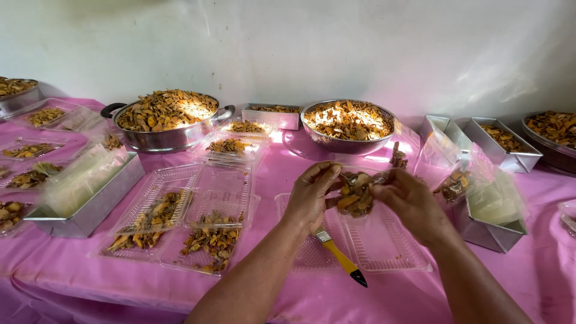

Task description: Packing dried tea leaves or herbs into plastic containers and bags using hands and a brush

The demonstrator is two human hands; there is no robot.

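A bare white wall backs a pink-clothed desk [288, 174] — both hands, left [309, 198] and right [411, 204], are clamped on dried chips [355, 193] above an open clear tray [378, 243] near the front edge; a brush [341, 258] lies beneath.

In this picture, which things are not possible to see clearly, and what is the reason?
All in the head view:
- Yellow-handled brush: its upper end is hidden behind the left hand.
- Clump of dried yellow-brown pieces: partly covered by both hands' fingers; the right hand hides its far side.
- Empty clear tray: its middle lies under the hands.
- Right-edge metal bowl: cut off by the frame.
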